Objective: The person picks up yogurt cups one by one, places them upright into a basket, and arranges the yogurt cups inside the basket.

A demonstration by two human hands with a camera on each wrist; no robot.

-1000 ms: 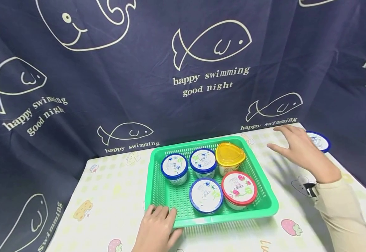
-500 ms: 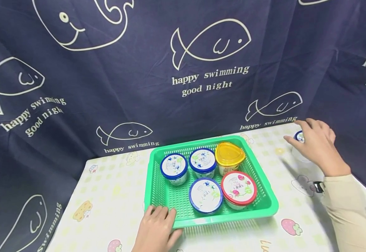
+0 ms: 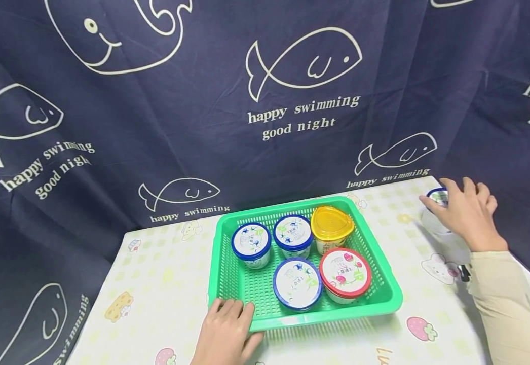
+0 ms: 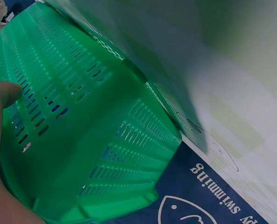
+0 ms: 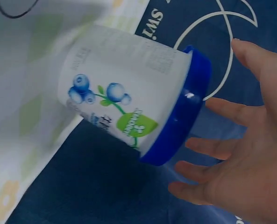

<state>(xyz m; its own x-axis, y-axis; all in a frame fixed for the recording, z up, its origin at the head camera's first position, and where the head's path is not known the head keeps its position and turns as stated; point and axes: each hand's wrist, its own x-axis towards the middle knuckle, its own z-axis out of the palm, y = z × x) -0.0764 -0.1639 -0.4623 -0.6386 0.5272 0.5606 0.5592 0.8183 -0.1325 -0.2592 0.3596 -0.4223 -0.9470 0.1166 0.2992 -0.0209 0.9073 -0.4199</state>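
At the near left corner of a green plastic basket (image 3: 310,321), my left hand (image 3: 225,328) grips the rim, fingers over it and the thumb (image 4: 8,93) against the slotted outer wall. Inside sit several lidded tubs: a blue-lidded tub (image 3: 251,240) at left, another blue-lidded tub (image 3: 293,232) behind, a larger one (image 3: 298,284) in front, a red-lidded tub (image 3: 344,274) and a tub with a yellow translucent lid (image 3: 332,224). On the right, my right hand (image 3: 469,210) is spread around the blue lid of a white blueberry tub (image 5: 124,88), fingers extended near its edge.
A pale checked tablecloth (image 3: 155,294) with cartoon prints covers the table. Close behind and to the right hangs a dark blue curtain (image 3: 292,162) with fish drawings and lettering.
My right hand has moved right, to the blueberry tub at the table's right side, and its fingers now surround the lid. My left hand and the basket stay in place.
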